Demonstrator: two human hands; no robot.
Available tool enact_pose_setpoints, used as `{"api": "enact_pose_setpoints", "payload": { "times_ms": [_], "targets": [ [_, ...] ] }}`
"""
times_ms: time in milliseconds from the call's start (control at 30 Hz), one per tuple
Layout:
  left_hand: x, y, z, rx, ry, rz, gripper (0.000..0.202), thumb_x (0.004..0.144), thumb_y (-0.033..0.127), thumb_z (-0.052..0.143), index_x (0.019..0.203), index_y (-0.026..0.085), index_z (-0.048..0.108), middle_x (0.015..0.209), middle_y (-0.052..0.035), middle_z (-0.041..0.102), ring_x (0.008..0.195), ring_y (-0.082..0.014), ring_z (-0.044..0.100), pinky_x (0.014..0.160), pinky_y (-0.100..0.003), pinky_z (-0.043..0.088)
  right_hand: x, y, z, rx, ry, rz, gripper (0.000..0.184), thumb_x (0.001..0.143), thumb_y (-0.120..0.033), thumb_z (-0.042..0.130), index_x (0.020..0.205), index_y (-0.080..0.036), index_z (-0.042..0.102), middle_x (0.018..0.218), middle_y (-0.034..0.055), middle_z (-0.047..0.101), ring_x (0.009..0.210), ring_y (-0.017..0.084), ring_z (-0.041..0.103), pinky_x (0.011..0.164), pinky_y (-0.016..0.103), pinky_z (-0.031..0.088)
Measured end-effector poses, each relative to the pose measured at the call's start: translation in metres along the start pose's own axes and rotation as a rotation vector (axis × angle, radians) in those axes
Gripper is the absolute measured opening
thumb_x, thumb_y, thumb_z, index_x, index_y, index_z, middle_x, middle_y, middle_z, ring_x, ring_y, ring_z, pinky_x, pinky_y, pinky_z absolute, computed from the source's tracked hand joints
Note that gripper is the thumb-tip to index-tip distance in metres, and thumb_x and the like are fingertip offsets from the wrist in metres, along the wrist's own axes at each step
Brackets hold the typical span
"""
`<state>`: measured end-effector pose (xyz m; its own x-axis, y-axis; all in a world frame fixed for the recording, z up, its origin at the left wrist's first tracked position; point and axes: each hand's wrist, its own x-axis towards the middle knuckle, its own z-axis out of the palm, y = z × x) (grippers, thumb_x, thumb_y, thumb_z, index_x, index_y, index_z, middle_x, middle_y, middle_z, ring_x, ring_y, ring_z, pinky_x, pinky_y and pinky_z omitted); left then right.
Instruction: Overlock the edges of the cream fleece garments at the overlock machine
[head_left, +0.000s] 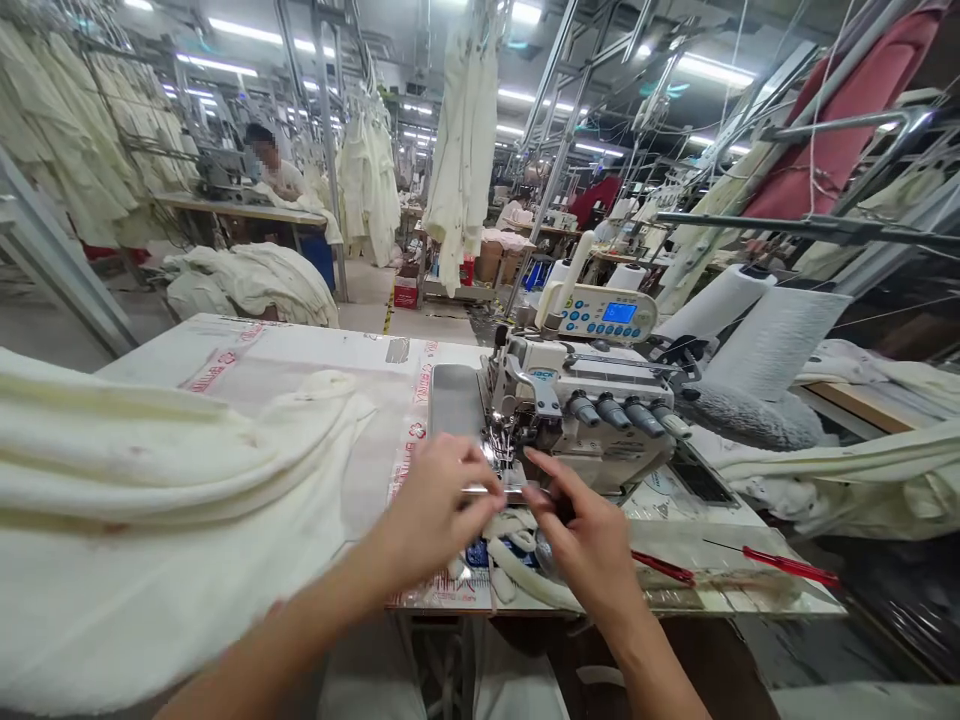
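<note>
My left hand (pixel 442 495) is at the front of an overlock sewing machine (pixel 585 410), slightly blurred. Its thumb and index finger are nearly together; what is between them is too small to make out. Opposite, my right hand (pixel 589 535) points its index finger toward the needle area, with the thumb beside a narrow shiny strip at the machine's front. Its other fingers are curled, and anything they hold is hidden. A cream fabric strip (pixel 525 580) lies loosely folded below both hands. Left of them, a large pile of cream fabric (pixel 165 520) covers the table's side.
Red-handled tweezers or a similar tool (pixel 664 567) and a red screwdriver-like tool (pixel 791 566) lie at right. White thread cones (pixel 780 335) stand behind the machine, beside its control panel (pixel 607 313). Garments (pixel 461 140) hang beyond; a person (pixel 277 170) sits at another table.
</note>
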<state>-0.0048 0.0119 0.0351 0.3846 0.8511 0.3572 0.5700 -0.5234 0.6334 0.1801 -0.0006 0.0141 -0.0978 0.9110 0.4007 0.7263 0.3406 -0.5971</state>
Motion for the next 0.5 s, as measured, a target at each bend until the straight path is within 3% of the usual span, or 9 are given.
{"api": "enact_pose_setpoints", "payload": {
  "times_ms": [67,133,233,300,400,500],
  "targets": [
    [-0.017,0.015,0.015,0.055,-0.042,0.087,0.010,0.083,0.026,0.058,0.077,0.024,0.066,0.088,-0.0055,0.059,0.088,-0.0232,0.050,0.078,-0.041,0.038,0.006,0.003,-0.002,-0.077,-0.073,-0.114,0.040,0.086,-0.025,0.049,0.125,-0.024,0.055,0.078,-0.0002,0.066,0.064,0.012,0.059,0.060,0.021,0.045],
    [-0.024,0.021,0.025,0.084,-0.099,0.131,0.009,0.083,0.025,0.058,0.079,0.023,0.066,0.088,-0.0055,0.059,0.087,-0.0231,0.050,0.075,-0.040,0.039,0.010,0.009,-0.007,-0.170,-0.118,-0.219,0.029,0.087,-0.023,0.046,0.110,-0.023,0.064,0.080,0.0013,0.065,0.069,0.013,0.060,0.062,0.022,0.044],
    [-0.021,0.012,0.017,-0.002,-0.178,0.135,0.010,0.084,0.028,0.058,0.086,0.023,0.067,0.089,-0.0044,0.062,0.087,-0.0215,0.053,0.076,-0.037,0.041,0.007,0.026,-0.015,-0.231,-0.145,-0.302,0.022,0.089,-0.024,0.045,0.089,-0.020,0.067,0.074,0.0023,0.062,0.067,0.013,0.059,0.060,0.022,0.043],
    [-0.014,-0.001,0.001,-0.108,-0.155,0.062,0.013,0.086,0.030,0.056,0.090,0.023,0.067,0.090,-0.0029,0.065,0.086,-0.0189,0.056,0.076,-0.032,0.043,-0.001,0.038,-0.017,-0.190,-0.129,-0.305,0.022,0.089,-0.022,0.045,0.090,-0.019,0.066,0.075,0.0027,0.062,0.067,0.013,0.060,0.060,0.021,0.044],
    [-0.003,-0.017,-0.016,-0.182,-0.022,-0.105,0.016,0.088,0.030,0.052,0.093,0.024,0.065,0.092,-0.0007,0.066,0.083,-0.0161,0.059,0.072,-0.028,0.045,-0.015,0.049,-0.016,-0.114,-0.096,-0.263,0.025,0.090,-0.021,0.043,0.094,-0.019,0.067,0.082,0.0056,0.065,0.075,0.014,0.063,0.066,0.022,0.048],
    [0.004,-0.024,-0.019,-0.166,-0.005,-0.120,0.017,0.087,0.031,0.051,0.097,0.025,0.064,0.090,0.0000,0.067,0.080,-0.0164,0.060,0.071,-0.028,0.045,-0.021,0.050,-0.017,-0.121,-0.256,-0.106,0.024,0.087,-0.028,0.049,0.098,-0.022,0.069,0.085,0.0056,0.069,0.077,0.018,0.065,0.066,0.026,0.050]
  ]
}}
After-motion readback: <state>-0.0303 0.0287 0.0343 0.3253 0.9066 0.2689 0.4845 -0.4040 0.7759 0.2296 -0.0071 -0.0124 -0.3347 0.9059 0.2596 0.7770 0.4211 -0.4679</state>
